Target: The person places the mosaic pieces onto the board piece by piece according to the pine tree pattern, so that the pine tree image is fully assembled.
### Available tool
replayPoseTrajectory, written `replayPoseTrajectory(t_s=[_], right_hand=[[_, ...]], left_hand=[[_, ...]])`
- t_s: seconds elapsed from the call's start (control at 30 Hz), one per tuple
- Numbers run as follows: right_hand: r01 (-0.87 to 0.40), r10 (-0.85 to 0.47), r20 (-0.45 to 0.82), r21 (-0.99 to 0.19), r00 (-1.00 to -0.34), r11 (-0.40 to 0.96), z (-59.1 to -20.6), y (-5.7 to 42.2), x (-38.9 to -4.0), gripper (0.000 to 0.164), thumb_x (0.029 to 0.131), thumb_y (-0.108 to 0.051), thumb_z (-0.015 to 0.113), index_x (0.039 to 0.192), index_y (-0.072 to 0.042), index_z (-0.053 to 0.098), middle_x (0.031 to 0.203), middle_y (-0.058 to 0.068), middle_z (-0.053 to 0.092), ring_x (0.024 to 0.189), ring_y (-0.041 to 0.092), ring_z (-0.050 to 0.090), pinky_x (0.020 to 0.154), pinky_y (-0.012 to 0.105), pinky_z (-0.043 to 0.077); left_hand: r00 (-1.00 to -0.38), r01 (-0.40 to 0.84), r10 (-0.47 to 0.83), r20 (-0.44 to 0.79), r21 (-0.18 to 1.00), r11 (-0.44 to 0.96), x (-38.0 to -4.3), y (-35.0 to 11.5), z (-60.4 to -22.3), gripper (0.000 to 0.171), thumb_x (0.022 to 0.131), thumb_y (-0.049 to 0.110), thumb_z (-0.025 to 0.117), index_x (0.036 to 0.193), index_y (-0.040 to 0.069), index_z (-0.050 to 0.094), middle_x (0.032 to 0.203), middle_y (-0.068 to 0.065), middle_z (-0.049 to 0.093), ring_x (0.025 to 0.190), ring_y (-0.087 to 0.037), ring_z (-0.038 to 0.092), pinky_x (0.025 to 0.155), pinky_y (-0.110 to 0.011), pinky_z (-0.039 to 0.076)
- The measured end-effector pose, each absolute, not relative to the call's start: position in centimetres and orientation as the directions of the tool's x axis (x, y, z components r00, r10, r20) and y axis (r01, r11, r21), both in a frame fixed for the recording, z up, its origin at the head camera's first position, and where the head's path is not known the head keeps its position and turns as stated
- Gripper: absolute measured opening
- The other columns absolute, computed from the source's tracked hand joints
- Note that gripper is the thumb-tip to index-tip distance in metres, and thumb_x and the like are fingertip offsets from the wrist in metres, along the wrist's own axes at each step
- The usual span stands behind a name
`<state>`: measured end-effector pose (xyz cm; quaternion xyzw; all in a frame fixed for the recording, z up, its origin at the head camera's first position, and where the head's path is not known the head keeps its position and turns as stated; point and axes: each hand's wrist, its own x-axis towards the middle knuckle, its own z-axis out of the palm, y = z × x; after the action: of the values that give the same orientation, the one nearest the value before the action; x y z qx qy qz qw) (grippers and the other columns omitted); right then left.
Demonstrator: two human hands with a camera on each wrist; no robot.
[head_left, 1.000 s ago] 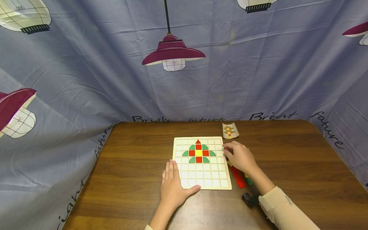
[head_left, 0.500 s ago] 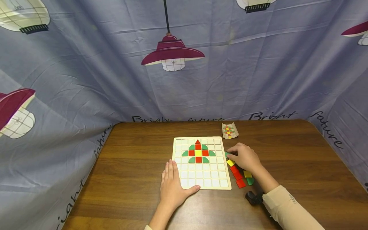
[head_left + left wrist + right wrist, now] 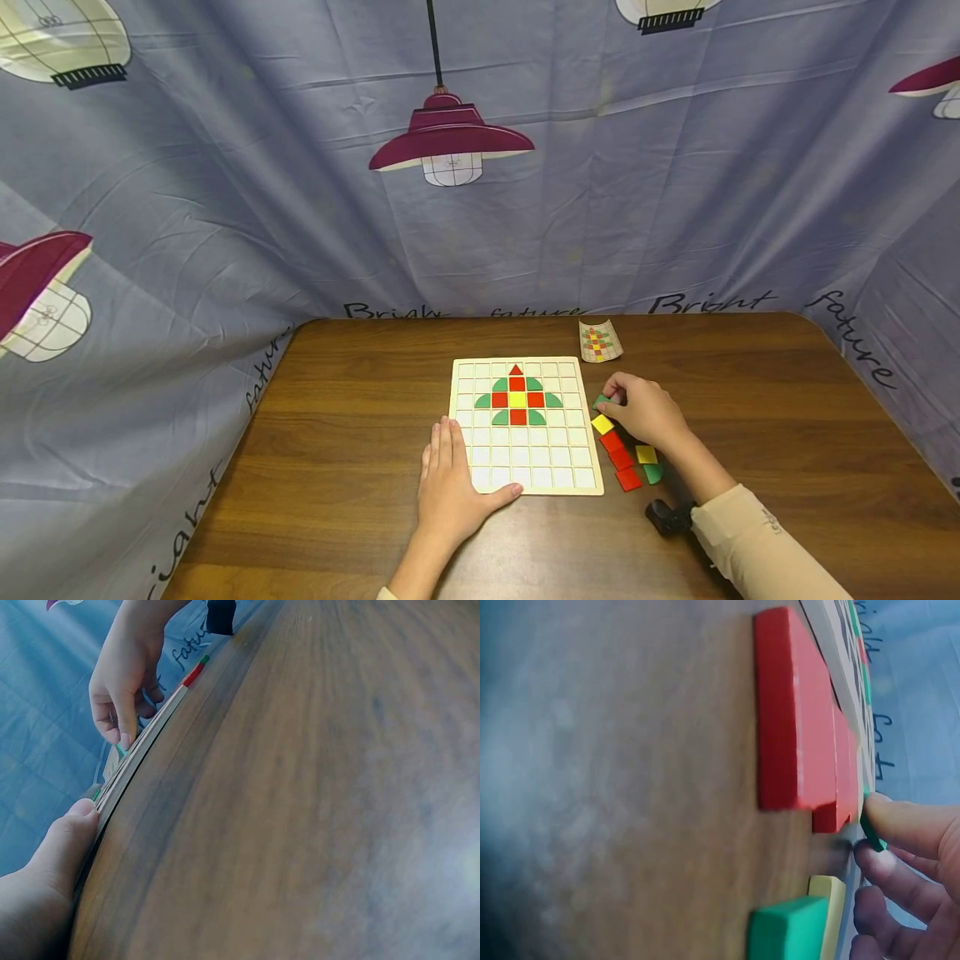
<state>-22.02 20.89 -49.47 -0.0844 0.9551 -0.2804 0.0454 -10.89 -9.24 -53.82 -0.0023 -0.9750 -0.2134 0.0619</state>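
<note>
A small flat green piece [image 3: 602, 402] is just beyond the right edge of a pale square board [image 3: 540, 458] marked with a grid, pinched between the fingertips of the right hand [image 3: 643, 408]; the right wrist view shows it tilted, with the remaining fingers loosely bent below, though whether it touches the table cannot be told. The left hand [image 3: 450, 496] lies wide open, fingers straight and together at the board's left edge, thumb stretched out to its lower edge, touching the board without gripping it. Half a second ago the right hand and the green piece were a little nearer the board; a full second ago those fingertips were right at its edge. The left hand and the pattern on the board are unchanged: a red triangle [image 3: 516, 370] at the top, red squares and green quarter-rounds below, around one yellow square [image 3: 517, 399]. Near the right hand lie a loose yellow square piece [image 3: 602, 425], a slanting row of red square pieces [image 3: 620, 458], and another yellow square piece [image 3: 647, 454] against a green curved piece [image 3: 653, 473]. Farther out, a curled patterned paper card [image 3: 600, 343] rests on the brown wood-grain table [image 3: 337, 433], before a blue-grey cloth [image 3: 637, 208] printed with lamps.
</note>
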Motion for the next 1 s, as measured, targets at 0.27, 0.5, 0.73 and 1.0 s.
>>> replayPoseTrajectory(t_s=[0.27, 0.5, 0.73, 1.0], right_hand=[[-0.179, -0.269, -0.102, -0.519, -0.958, 0.836, -49.4, 20.7, -22.2, 0.027, 0.098, -0.023, 0.061, 0.122, -0.013, 0.068, 0.090, 0.004, 0.067, 0.072, 0.016, 0.054, 0.059, 0.031, 0.041], [-0.168, -0.261, -0.066, -0.611, -0.963, 0.774, -49.0, 19.9, -22.1, 0.027, 0.094, -0.026, 0.068, 0.116, -0.010, 0.070, 0.074, 0.001, 0.056, 0.059, 0.015, 0.046, 0.051, 0.026, 0.036], [-0.155, -0.300, -0.091, -0.694, -0.950, 0.703, -48.5, 18.2, -21.5, 0.029, 0.095, -0.019, 0.066, 0.122, -0.010, 0.068, 0.086, 0.003, 0.062, 0.059, 0.015, 0.045, 0.048, 0.026, 0.037], [-0.175, -0.349, -0.116, -0.695, -0.930, 0.697, -48.3, 16.2, -20.9, 0.026, 0.097, -0.021, 0.063, 0.120, -0.009, 0.068, 0.069, 0.001, 0.053, 0.052, 0.013, 0.042, 0.045, 0.024, 0.036]], left_hand=[[-0.993, 0.028, -0.023, 0.118, 0.418, 0.908, -10.9, -9.3, -53.9, 0.138, 0.062, 0.089, 0.062, 0.156, -0.002, 0.021, 0.164, -0.021, 0.020, 0.153, -0.035, 0.018, 0.124, -0.049, 0.021], [-0.992, 0.032, -0.024, 0.127, 0.415, 0.909, -10.9, -9.3, -53.8, 0.138, 0.062, 0.089, 0.062, 0.156, -0.003, 0.021, 0.164, -0.021, 0.021, 0.153, -0.035, 0.019, 0.123, -0.050, 0.022], [-0.992, 0.027, -0.028, 0.125, 0.418, 0.908, -10.9, -9.3, -53.7, 0.138, 0.062, 0.089, 0.063, 0.156, -0.003, 0.022, 0.163, -0.022, 0.021, 0.153, -0.035, 0.020, 0.123, -0.050, 0.022], [-0.992, 0.035, -0.020, 0.125, 0.420, 0.907, -10.9, -9.3, -53.8, 0.137, 0.062, 0.088, 0.063, 0.155, -0.004, 0.022, 0.163, -0.023, 0.021, 0.153, -0.036, 0.020, 0.123, -0.050, 0.022]])
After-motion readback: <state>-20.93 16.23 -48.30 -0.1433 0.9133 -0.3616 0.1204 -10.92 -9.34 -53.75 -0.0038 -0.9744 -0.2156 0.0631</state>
